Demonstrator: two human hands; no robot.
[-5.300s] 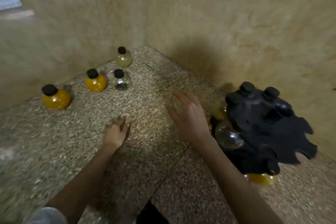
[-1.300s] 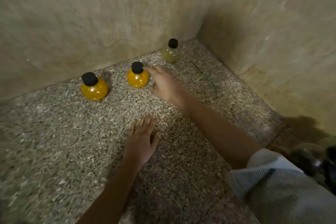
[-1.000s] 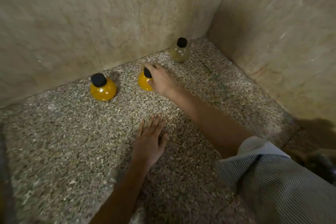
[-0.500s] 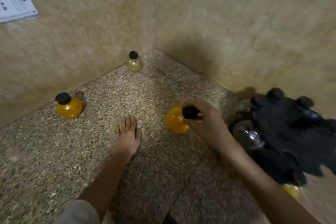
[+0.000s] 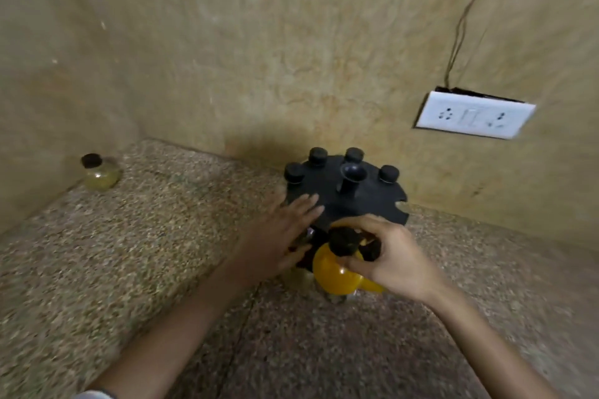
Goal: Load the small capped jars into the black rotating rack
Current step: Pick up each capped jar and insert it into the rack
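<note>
Head view: the right hand (image 5: 393, 261) was clamped on the black cap of the orange jar (image 5: 334, 274), thumb and fingers pinching it from above. The jar hung at the near rim of the rack (image 5: 366, 204), tilted a little; whether it touched the rim could not be told. The left hand (image 5: 275, 240) lay open, fingers spread and straight, fingertips against the rack's left rim, gripping nothing. Four capped jars sat in slots around the rack's far side, their black caps poking up around the centre post. The rack stood on the speckled bench (image 5: 146, 269) near its back edge. One pale jar (image 5: 100, 173) stood alone in the bench's far left corner, well apart from the rack. A white socket plate (image 5: 475, 115) was fixed to the back wall.
</note>
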